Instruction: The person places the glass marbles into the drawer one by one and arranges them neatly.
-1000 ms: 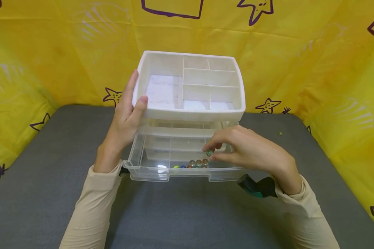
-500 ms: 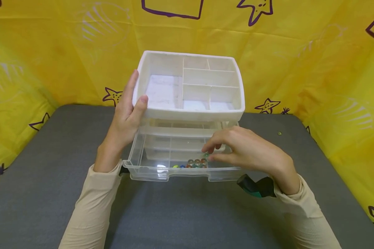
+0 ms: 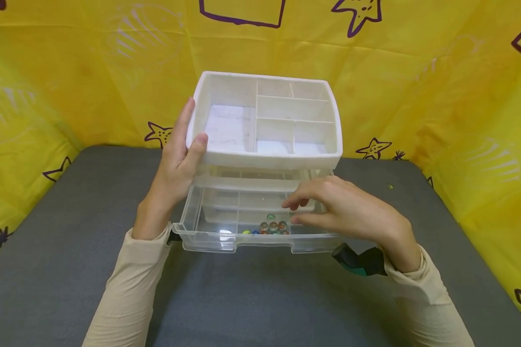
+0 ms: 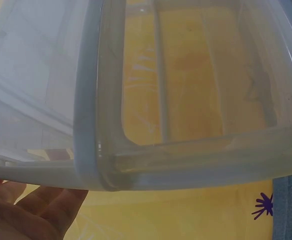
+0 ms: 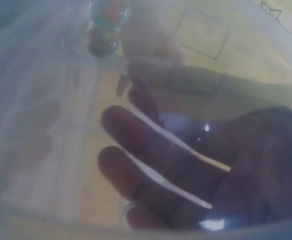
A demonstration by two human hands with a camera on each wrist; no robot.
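Note:
A white divided tray point(image 3: 269, 161) is tilted up toward me, and my left hand point(image 3: 171, 166) grips its left side with the thumb over the rim. Beneath it stands a clear plastic box point(image 3: 262, 244) with dividers. Several glass marbles point(image 3: 273, 226) lie together near its front wall, with a green marble point(image 3: 271, 217) just behind them. My right hand point(image 3: 351, 209) hovers over the box's right part, thumb and fingers apart, holding nothing. Through blurred clear plastic, the right wrist view shows that hand point(image 5: 186, 160) and two marbles point(image 5: 102, 42).
A single small marble point(image 3: 390, 186) lies on the grey table point(image 3: 260, 299) at the far right. Yellow patterned cloth point(image 3: 91, 72) walls in the back and both sides. A black and teal wrist strap point(image 3: 358, 260) hangs below the right wrist.
The right fingers have let go of the green marble, which has dropped into the clear box and rolled left behind the others. The left hand and white tray have stayed in place.

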